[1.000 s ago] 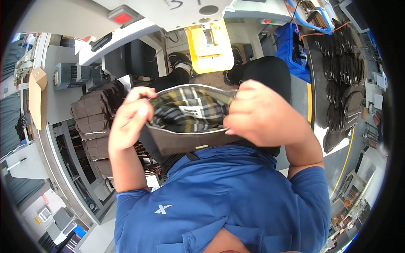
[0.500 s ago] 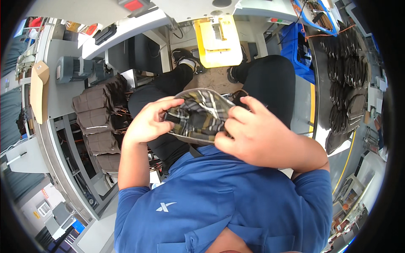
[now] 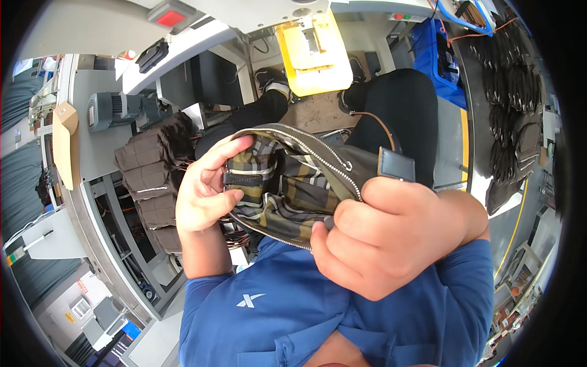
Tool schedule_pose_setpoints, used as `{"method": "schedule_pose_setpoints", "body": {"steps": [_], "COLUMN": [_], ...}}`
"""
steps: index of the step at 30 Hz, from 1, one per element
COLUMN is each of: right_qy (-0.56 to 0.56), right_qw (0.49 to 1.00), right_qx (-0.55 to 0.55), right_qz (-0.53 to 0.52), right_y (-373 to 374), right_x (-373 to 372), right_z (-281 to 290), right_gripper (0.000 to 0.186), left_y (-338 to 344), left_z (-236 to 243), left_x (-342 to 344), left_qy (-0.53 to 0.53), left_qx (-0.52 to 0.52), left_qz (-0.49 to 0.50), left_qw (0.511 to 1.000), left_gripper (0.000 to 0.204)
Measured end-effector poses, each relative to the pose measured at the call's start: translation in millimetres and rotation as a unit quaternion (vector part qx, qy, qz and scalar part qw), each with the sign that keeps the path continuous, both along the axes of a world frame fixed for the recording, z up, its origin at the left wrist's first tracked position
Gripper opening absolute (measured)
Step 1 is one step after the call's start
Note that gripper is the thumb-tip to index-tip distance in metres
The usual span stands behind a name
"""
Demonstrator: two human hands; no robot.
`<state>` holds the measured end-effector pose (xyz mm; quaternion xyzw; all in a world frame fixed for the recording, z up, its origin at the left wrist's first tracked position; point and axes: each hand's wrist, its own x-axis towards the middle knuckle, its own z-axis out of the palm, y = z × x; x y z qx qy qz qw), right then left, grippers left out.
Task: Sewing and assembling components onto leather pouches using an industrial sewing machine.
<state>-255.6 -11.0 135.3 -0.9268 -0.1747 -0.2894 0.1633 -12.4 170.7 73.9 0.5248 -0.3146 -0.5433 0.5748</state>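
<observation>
In the head view I hold a dark olive-brown zippered bag (image 3: 287, 183) open over my lap, its yellow, grey and black plaid lining showing. My left hand (image 3: 206, 192) grips the left end, fingers and thumb beside a dark band (image 3: 241, 180) inside the bag. My right hand (image 3: 391, 235) is curled on the right edge, its fingertips partly hidden in the opening. A dark leather tab (image 3: 396, 164) with a thin tan cord sits just above my right knuckles, by the bag's outer side.
Ahead stands a white machine with a yellow plate (image 3: 315, 82). Stacks of brown bags (image 3: 153, 153) lie at left near a grey motor (image 3: 113, 112). At right are a blue bin (image 3: 440, 85) and many dark pieces (image 3: 507, 85) on a long narrow surface.
The bag has tilted, so its opening faces up and its zipper runs diagonally. The leather tab now shows at right. My right hand has moved lower and curled further over the edge.
</observation>
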Motion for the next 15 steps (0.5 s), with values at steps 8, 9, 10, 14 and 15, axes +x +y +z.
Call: {"method": "schedule_pose_setpoints", "body": {"steps": [8,9,10,14,15], "right_qy": [0.023,0.066,0.101,0.151,0.150], "right_qw": [0.999,0.996,0.993,0.986,0.986], "right_qx": [-0.013,-0.036,-0.056,-0.066,-0.070], "right_qz": [-0.037,-0.043,-0.035,-0.035,-0.031], "right_y": [-1,-2,-6,3,6], "right_x": [0,1,3,10,12], "right_z": [-8,-9,-12,-37,-43], "right_gripper": [0.014,0.015,0.014,0.021,0.021], "left_y": [-1,-4,-6,-14,-12], "left_z": [6,7,8,12,7], "left_x": [-4,-5,-4,3,8], "left_qy": [-0.031,-0.152,-0.272,-0.504,-0.503], "left_qx": [0.026,0.037,0.047,0.213,0.212], "left_qz": [0.019,0.033,0.048,0.049,0.055], "left_qw": [0.999,0.987,0.960,0.836,0.836], "left_gripper": [0.071,0.065,0.059,0.039,0.039]}}
